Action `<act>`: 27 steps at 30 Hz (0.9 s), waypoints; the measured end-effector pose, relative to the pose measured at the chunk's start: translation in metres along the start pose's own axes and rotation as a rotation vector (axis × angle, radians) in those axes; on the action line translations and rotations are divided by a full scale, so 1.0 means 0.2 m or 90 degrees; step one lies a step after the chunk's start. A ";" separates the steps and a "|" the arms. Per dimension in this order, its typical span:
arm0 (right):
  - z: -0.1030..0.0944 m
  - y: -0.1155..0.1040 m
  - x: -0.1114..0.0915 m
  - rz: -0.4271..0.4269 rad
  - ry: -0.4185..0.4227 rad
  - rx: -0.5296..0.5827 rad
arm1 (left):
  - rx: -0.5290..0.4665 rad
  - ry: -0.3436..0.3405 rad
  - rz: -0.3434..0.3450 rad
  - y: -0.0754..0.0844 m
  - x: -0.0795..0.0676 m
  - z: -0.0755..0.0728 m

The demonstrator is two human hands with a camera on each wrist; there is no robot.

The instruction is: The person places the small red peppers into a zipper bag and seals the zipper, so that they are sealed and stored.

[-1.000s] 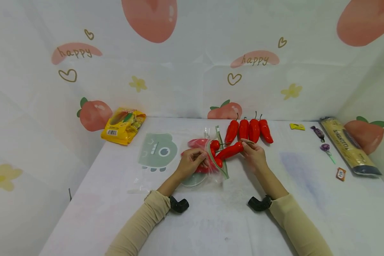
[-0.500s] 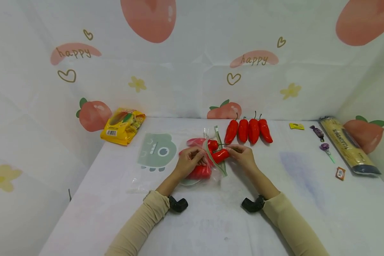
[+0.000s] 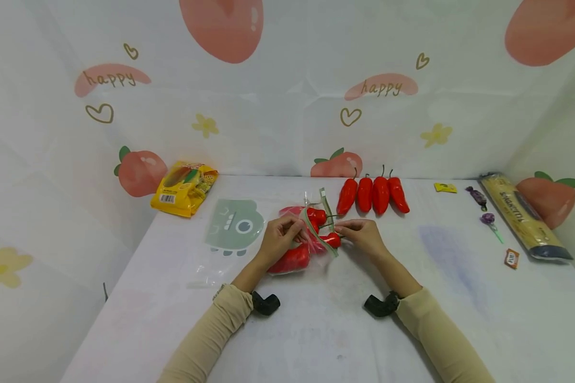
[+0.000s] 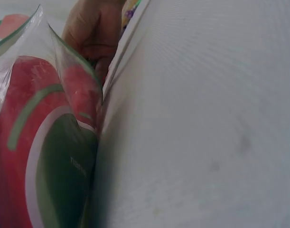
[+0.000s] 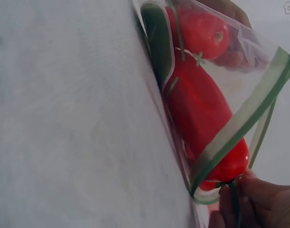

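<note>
While two beige sleeves [image 3: 448, 332] slant inward from the near side of the white table [image 3: 326, 346], each wrist bears a small black device [image 3: 382, 305] turned toward the middle. Both forearms run forward and converge, the backs of the hands facing up. The left hand [image 3: 279, 238] has its fingers curled and its thumb closed against them, pinching a clear bag [image 5: 242, 124] near its green-edged mouth. Opposite it, the right hand [image 3: 364, 236] is nearly closed, thumb and fingers drawn together at the green stem [image 5: 236, 202] of a red pepper [image 5: 199, 111]; whether they pinch the stem or only touch it, I cannot tell. That pepper lies mostly inside the bag, its stem poking out past the rim. More red peppers fill the bag, which sits mid-table with its mouth toward the right hand.

Left of it, a flat bag printed with a green dinosaur [image 3: 220, 229] lies on the cloth. Off to the right are an orange wrapper [image 3: 511, 258], a purple lollipop [image 3: 487, 218] and a long pasta pack [image 3: 527, 218]. Toward the back, four red peppers [image 3: 364, 194] lie side by side, stems pointing away, with a yellow packet [image 3: 184, 189] at the far left corner. Behind hangs a fruit-printed backdrop [image 3: 278, 133].
</note>
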State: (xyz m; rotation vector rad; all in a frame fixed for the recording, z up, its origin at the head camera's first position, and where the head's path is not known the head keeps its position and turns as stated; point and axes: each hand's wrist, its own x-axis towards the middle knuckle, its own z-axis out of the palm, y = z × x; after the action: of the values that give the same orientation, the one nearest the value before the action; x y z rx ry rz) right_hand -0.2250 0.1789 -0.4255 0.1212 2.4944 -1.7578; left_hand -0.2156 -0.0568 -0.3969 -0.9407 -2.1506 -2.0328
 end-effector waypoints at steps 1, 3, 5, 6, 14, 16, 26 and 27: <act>0.00 0.00 0.01 0.000 0.009 0.007 | 0.000 0.001 0.001 0.00 0.00 0.00; -0.01 -0.01 0.02 -0.003 0.032 0.051 | -0.001 0.000 0.003 0.00 0.00 -0.01; -0.03 -0.01 0.05 -0.017 0.064 0.097 | -0.002 -0.002 0.006 0.00 0.00 -0.01; -0.03 -0.02 0.07 -0.021 0.086 0.122 | -0.001 -0.002 0.009 0.00 0.00 -0.01; -0.05 -0.09 0.26 -0.015 0.206 0.216 | -0.018 -0.002 0.025 0.00 0.00 -0.02; -0.06 -0.11 0.31 -0.001 0.213 0.212 | -0.023 -0.004 0.025 0.00 0.00 -0.02; -0.03 -0.16 0.46 0.012 0.237 0.169 | -0.028 -0.001 0.016 0.00 -0.01 -0.01; -0.02 -0.16 0.46 0.017 0.237 0.158 | -0.027 -0.001 0.020 -0.01 -0.01 -0.01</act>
State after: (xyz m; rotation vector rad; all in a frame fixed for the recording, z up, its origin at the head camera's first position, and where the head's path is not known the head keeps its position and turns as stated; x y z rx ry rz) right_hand -0.3209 0.1735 -0.4052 0.5413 2.4689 -2.2023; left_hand -0.2160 -0.0594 -0.3982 -0.9756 -2.0877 -2.0725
